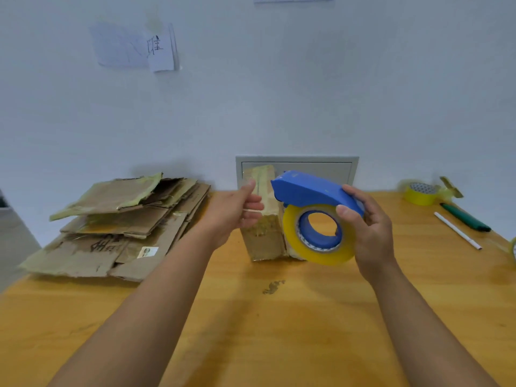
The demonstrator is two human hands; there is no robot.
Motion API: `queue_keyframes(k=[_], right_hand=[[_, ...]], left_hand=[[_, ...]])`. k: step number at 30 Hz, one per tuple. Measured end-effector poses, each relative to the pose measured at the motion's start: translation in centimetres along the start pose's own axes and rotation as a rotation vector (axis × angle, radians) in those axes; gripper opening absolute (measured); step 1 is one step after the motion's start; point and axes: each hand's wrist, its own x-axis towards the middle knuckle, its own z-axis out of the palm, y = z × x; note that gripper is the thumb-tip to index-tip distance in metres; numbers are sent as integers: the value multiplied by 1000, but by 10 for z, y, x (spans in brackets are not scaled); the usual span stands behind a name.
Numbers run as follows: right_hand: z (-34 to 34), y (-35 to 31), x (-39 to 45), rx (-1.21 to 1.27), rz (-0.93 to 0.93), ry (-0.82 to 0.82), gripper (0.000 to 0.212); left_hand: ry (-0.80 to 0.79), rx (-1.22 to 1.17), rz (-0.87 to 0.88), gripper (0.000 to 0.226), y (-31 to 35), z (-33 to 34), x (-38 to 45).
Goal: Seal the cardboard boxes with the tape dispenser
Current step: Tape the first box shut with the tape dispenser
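A blue tape dispenser (304, 188) loaded with a yellowish roll of tape (321, 252) is held up over the table by my right hand (368, 224), thumb on the roll and fingers curled round the blue body. Behind it a small, heavily taped cardboard box (264, 236) stands upright on the wooden table (251, 331). My left hand (237, 213) is at the box's left side, its fingers pinching a clear strip of tape that runs from the dispenser's front across the box top.
A pile of flattened cardboard boxes (117, 227) lies at the left of the table. At the far right sit a yellow tape roll (421, 194), a green marker (465, 217) and a white pen (458, 231). A grey wall panel (329, 169) is behind the box.
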Motion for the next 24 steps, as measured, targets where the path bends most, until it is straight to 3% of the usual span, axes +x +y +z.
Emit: queue_keyframes(k=[4,9,13,19,24], right_hand=[[5,-3,4,29,2,-48,38],[9,-7,2,20,-13,-109,37],[11,-8,-1,-28,-28,-169,39],[10,-13,5,-144,-8,-288,44],[-10,-11,13,-197,18,-330,45]], left_hand=[[-159,-82,-144,61,10,-1,-8],[-224,-286,-135,25,15,0,-10],[-220,-331,-156,17,14,-3,-9],[-65,-110,-67,16,10,-13,-5],[98,-106,-61,8,8,-40,4]])
